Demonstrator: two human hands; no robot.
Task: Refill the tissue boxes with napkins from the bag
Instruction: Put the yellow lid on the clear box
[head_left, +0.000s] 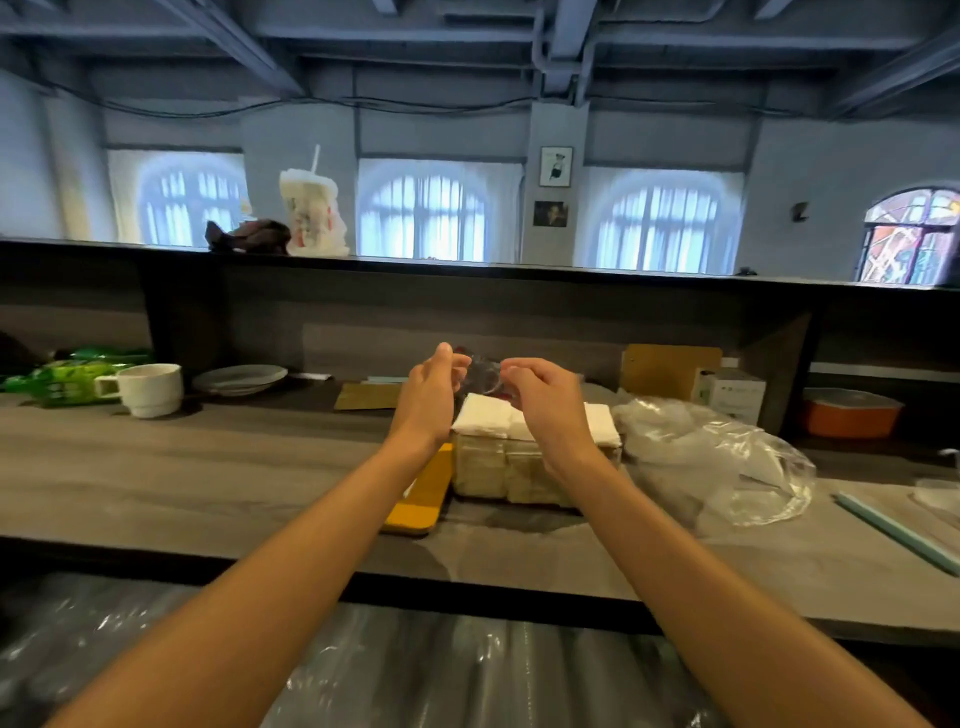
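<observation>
Left hand (428, 389) and right hand (537, 392): each grip pinches a clear plastic piece (480, 376) held above the napkins (498, 418). Napkins: stacked high in tissue box (498, 470), mid-table (208, 467). Bag (711, 457): just right. Advice: square the stack first.

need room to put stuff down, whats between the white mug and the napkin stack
In the head view, a plate and a flat brown card lie between the white mug and napkin stack.

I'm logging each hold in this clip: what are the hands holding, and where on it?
Both the left hand and right hand pinch a clear plastic wrapper at its opposite ends, above the napkins.
</observation>
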